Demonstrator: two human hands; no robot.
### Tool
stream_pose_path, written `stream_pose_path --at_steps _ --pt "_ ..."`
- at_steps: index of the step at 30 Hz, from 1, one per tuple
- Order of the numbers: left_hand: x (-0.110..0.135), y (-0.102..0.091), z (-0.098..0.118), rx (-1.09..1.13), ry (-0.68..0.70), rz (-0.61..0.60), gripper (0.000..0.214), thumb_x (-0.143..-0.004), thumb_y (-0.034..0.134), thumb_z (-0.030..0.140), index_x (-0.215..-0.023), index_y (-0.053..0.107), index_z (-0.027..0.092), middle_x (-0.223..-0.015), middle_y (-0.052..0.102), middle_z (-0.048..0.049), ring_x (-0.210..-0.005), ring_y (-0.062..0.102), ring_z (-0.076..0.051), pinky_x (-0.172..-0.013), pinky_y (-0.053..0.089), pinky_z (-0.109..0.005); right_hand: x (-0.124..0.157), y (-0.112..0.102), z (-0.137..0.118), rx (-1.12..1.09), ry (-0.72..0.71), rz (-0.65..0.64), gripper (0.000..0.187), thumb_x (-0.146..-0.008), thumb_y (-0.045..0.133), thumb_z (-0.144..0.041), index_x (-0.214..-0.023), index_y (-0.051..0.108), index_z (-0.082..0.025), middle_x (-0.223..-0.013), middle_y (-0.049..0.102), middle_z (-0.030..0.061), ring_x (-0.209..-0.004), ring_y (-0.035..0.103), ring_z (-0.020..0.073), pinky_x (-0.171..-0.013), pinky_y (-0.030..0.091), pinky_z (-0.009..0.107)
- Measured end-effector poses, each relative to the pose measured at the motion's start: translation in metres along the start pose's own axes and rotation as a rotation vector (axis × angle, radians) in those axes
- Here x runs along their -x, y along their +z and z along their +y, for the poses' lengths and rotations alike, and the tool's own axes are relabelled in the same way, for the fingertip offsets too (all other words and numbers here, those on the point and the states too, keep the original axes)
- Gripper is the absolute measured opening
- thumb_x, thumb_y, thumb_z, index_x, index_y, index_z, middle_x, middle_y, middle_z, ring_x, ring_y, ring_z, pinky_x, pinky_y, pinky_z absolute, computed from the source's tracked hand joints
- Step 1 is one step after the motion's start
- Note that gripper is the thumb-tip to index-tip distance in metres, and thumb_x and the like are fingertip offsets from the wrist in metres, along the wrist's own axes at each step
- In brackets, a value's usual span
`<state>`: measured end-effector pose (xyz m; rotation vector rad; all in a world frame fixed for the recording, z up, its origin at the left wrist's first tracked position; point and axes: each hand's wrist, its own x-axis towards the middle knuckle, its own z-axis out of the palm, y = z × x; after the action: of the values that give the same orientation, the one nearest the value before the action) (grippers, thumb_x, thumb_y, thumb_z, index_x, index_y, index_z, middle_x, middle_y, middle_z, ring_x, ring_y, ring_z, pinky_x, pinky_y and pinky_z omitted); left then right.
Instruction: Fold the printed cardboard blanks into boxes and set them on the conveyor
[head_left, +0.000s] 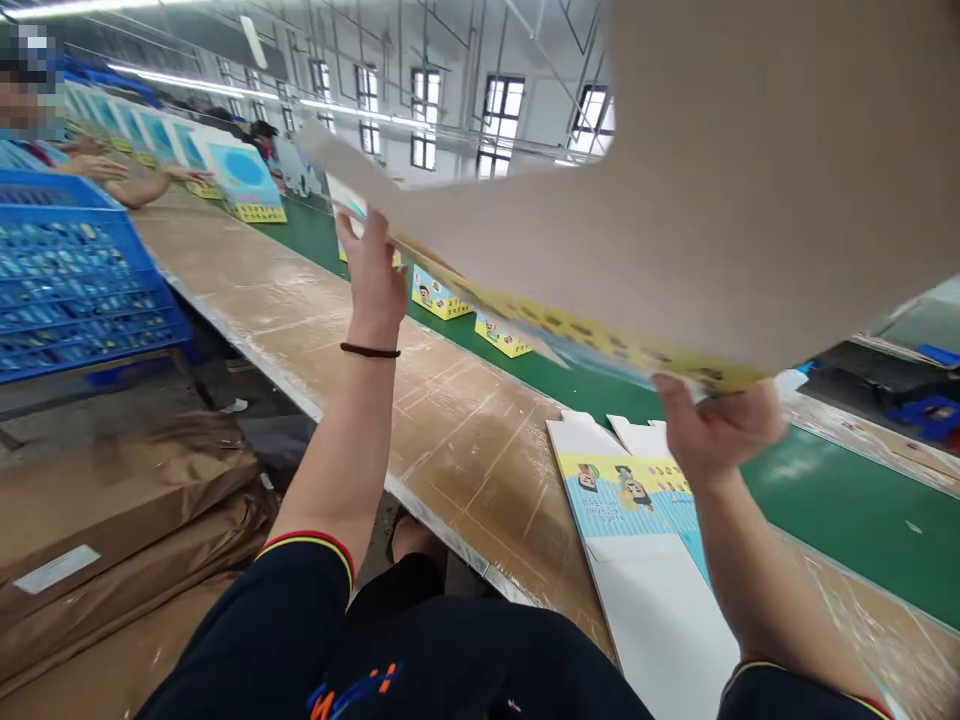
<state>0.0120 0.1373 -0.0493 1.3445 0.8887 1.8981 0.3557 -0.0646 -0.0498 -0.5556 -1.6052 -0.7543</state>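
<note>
A large cardboard box blank [675, 230] is raised in front of me, its plain greyish inner side facing me and a yellow printed strip along its lower edge. My left hand [375, 275] is closed on its left end. Lower on the right, my right hand [720, 425] grips the bottom edge with the thumb on the near side. Below the right hand, a flat printed box blank [630, 500] in yellow, blue and white lies on the brown worktable [480, 470]. The raised blank hides much of the view on the right.
A green conveyor belt [847, 510] runs beyond the table, carrying small yellow boxes [501, 335] and, farther left, blue-and-yellow display boxes [244, 180]. At left stands a blue crate [75, 280] of small packs, beside a co-worker's arms [142, 187]. Brown wrapped stacks [135, 570] lie below.
</note>
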Motion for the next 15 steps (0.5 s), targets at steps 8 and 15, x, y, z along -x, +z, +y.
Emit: stream_pose_path --at_steps 8,15 --pt "0.042 -0.016 -0.038 0.170 0.123 0.219 0.070 -0.073 0.083 0.054 -0.133 0.056 0.031 -0.124 0.065 -0.0082 -0.120 0.065 -0.028 -0.100 0.057 -0.041 0.081 0.042 -0.005 -0.296 0.650 -0.318 0.104 -0.068 0.088 -0.074 -0.150 0.045 -0.026 -0.144 0.056 0.0157 -0.131 0.060 0.0350 -0.109 0.053 0.054" --pt "0.023 -0.030 -0.021 0.149 0.250 0.533 0.075 -0.084 0.079 0.034 -0.143 0.032 0.027 -0.134 0.057 -0.0108 -0.124 0.062 -0.020 -0.110 0.052 -0.036 0.093 0.041 -0.019 -0.461 0.749 -0.363 0.102 -0.069 0.085 -0.079 -0.150 0.047 -0.031 -0.137 0.064 0.0122 -0.133 0.061 0.0353 -0.115 0.050 0.056"
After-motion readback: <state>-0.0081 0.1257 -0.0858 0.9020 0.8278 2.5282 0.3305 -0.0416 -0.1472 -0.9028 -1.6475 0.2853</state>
